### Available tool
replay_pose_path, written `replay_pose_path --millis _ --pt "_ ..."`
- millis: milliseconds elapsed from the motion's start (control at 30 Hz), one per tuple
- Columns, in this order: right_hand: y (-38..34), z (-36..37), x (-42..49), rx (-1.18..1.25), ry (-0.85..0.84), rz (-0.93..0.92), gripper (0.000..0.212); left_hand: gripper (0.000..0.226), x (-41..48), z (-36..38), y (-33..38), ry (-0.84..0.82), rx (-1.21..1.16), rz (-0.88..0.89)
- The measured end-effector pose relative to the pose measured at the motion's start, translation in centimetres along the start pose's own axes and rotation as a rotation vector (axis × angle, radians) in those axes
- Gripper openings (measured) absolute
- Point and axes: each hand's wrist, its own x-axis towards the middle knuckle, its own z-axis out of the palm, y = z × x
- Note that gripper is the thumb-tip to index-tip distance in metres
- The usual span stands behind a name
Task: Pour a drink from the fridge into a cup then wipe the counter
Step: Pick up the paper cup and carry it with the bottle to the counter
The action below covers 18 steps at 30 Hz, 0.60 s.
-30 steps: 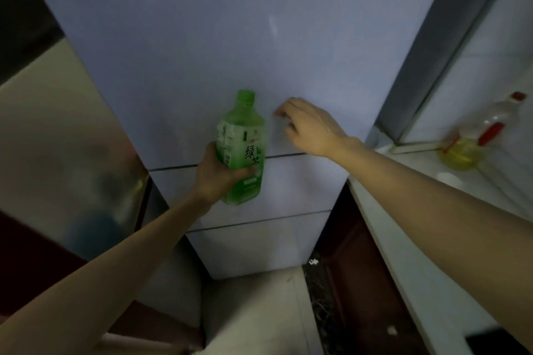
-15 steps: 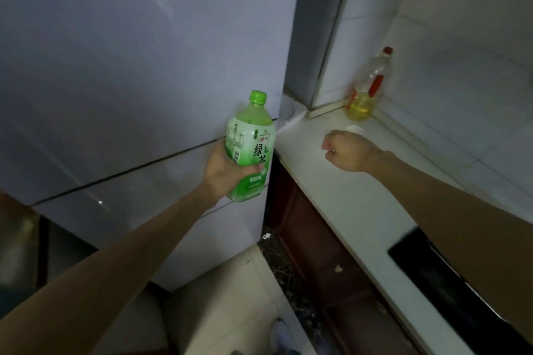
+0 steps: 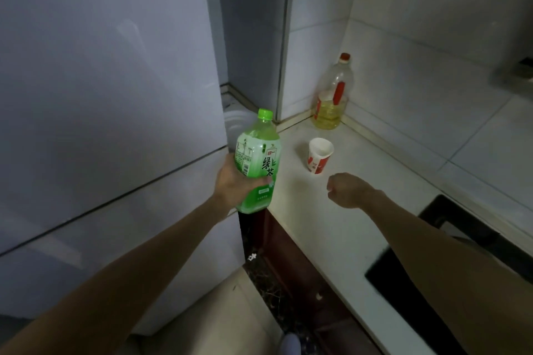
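Note:
My left hand point(image 3: 232, 183) grips a green tea bottle point(image 3: 259, 150) with a green cap, held upright at the left end of the white counter point(image 3: 326, 228), in front of the closed pale fridge point(image 3: 101, 81). A white paper cup point(image 3: 318, 155) with red print stands upright on the counter, just right of the bottle. My right hand point(image 3: 347, 189) hovers over the counter below and right of the cup, fingers curled into a loose fist with nothing in it.
A clear oil bottle point(image 3: 331, 95) with a red cap stands in the tiled back corner. A black hob point(image 3: 450, 265) is set into the counter at the right. Dark cabinet fronts point(image 3: 291, 262) run below the counter, with a narrow gap beside the fridge.
The view has swung right from the fridge to the counter. My right hand left the fridge door and came over the counter. The bottle moved with my left hand toward the counter end; the cup came into sight.

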Motion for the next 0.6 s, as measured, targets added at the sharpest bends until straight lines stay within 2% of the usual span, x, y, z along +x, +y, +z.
replay_pose_path --millis 133,300,433,533,600 --pt "3.7 0.1 3.2 0.061 0.024 0.032 0.036 0.092 3.4 2.7 1.0 -0.003 0.065 -0.026" --pt "6.6 0.6 5.9 0.175 0.038 0.091 0.050 0.091 6.6 6.3 1.0 -0.010 0.086 -0.068" --pt "7.6 1.2 7.9 0.236 0.046 0.141 0.065 0.087 8.4 8.5 0.4 -0.027 0.095 -0.109" --pt "8.1 1.5 9.7 0.277 0.058 0.167 0.075 0.071 9.9 9.7 -0.3 -0.068 0.104 -0.124" --pt "8.3 1.5 11.1 0.319 0.062 0.183 0.084 0.068 11.2 10.4 -0.8 -0.093 0.105 -0.115"
